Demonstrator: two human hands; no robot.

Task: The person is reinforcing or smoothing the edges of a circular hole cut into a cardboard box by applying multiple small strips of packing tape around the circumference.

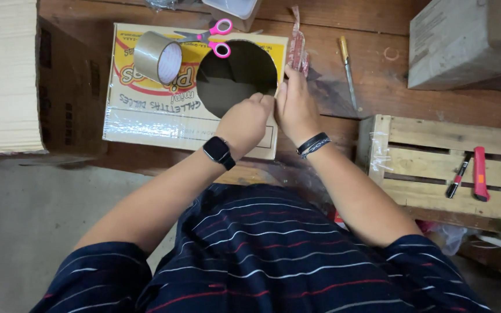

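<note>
Head view looks straight down on a flat cardboard box [163, 119] lying on a wooden table [378, 87] in the upper middle of the frame. Its top is yellow and red print under clear wrap, and a large round hole [236, 75] is cut through its right half. Both hands meet at the lower right edge of that hole. The left hand [244, 124], with a black smartwatch [218, 152] on the wrist, is curled narrow, its fingertips pinched on the cardboard rim. The right hand [296, 110], with a dark bracelet [314, 145] at the wrist, lies flatter, fingers together and pointing up the frame along the box's right edge; whether it grips anything cannot be told.

On the box, left of the hole, stands a roll of brown packing tape [156, 57], and pink-handled scissors [210, 37] lie just beside it at the hole's upper edge. Right of the box, a yellow-handled screwdriver [348, 69] lies on the table. At the right of the frame sits a wooden crate [436, 139], bearing a black marker [458, 175] and a red utility knife [480, 174]. A stack of folded cardboard [10, 75] fills the upper left, and a grey carton [465, 43] the upper right.
</note>
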